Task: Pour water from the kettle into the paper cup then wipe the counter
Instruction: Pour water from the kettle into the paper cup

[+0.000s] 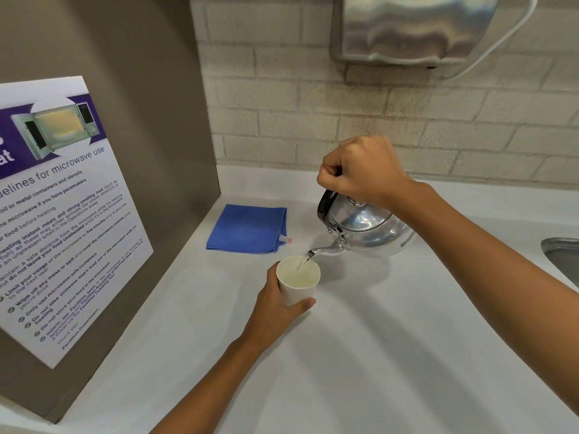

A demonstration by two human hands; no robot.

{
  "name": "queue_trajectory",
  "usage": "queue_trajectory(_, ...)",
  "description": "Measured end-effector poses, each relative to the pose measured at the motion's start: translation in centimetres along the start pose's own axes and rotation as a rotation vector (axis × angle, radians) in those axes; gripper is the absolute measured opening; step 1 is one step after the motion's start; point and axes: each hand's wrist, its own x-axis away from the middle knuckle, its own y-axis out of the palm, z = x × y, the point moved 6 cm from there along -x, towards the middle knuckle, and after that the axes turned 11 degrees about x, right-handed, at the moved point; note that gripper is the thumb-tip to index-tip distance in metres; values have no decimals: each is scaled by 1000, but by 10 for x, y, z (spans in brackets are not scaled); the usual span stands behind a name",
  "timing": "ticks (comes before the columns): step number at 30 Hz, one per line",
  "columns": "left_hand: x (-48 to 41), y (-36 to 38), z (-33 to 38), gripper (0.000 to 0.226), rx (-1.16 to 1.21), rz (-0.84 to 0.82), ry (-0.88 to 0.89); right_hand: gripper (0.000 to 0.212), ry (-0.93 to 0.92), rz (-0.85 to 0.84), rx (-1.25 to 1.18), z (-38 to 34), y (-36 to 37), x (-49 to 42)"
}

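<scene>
right hand (363, 170) tips kettle (366, 227) over left hand's (275, 311) paper cup (297, 280).

Bare counter (391, 355) lies open between and below both hands; blue cloth (249, 228) beyond the left hand (275, 311), sink (564, 258) outside the right forearm.

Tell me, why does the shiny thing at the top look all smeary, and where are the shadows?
In the head view, the metal dispenser on the brick wall looks smeared, blurred with wavy reflections; the kettle shows bright glare on its lid; soft grey shadows fall on the counter beside the kettle and paper cup; the poster leans and stretches from the wide-angle lens.
</scene>
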Motion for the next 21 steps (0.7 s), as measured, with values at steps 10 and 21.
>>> queue_trajectory(10, -1, 0, -1, 80, -19, 5, 1, 29, -7, -7, 8, 0, -2, 0)
queue_trajectory(21, -1, 1, -1, 80, -23, 3, -5, 28, -7, -7, 18, 4, -3, -2)
